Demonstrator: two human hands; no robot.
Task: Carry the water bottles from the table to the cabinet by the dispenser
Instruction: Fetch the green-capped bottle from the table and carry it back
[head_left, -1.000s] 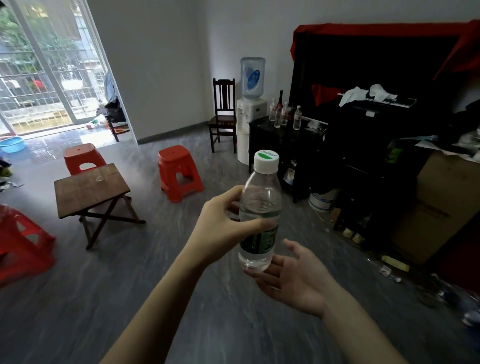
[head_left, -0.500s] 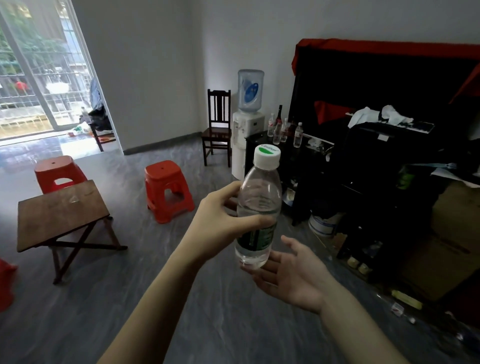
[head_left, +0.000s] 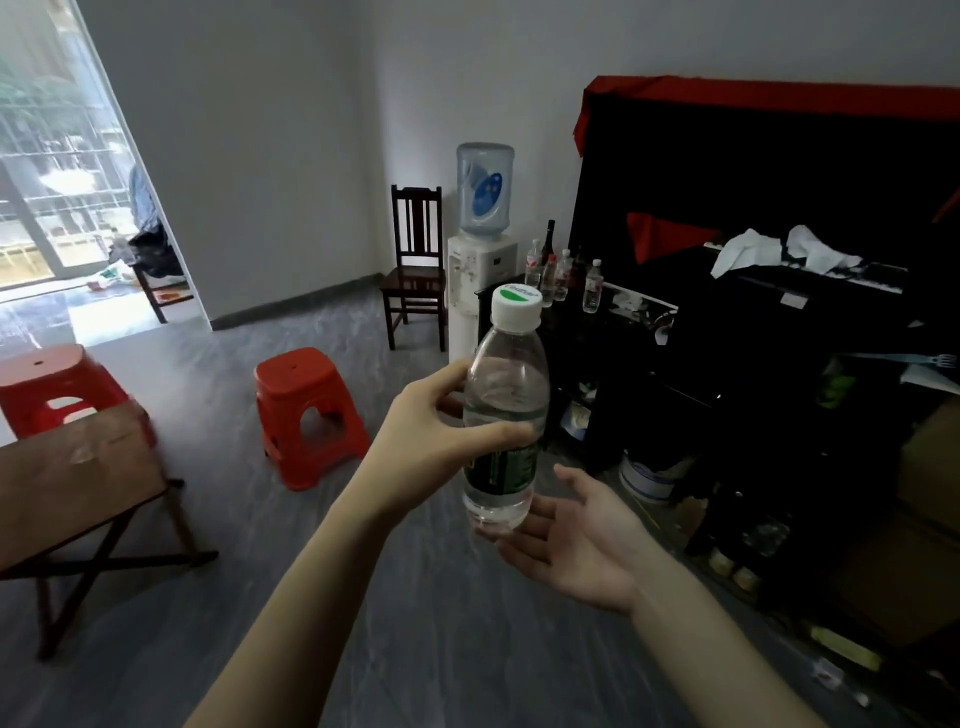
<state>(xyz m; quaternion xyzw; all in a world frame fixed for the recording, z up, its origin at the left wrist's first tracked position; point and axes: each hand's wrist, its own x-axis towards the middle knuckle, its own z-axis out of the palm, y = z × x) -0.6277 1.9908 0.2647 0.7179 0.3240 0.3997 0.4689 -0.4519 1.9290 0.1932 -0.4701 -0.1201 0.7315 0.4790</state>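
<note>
Sliding off toward the left edge since a second ago, the desk (head_left: 78, 467) is being left behind while the dispenser (head_left: 483, 249) and the dark cabinet (head_left: 613, 332) beside it are drawing nearer. Her left hand (head_left: 431, 441) is wrapping thumb and fingers round the middle of the water bottle (head_left: 504, 415), holding it upright in mid-air between desk and cabinet, well apart from both. Her right hand (head_left: 582, 535) is lying open, palm up, just under the base; whether it is touching I cannot tell. I would be keeping that palm underneath as a guard and aiming for a free spot beside the bottles on the cabinet (head_left: 561, 273). The carried bottle is looking clear, mostly full, with a white cap marked green and a dark green label.
</note>
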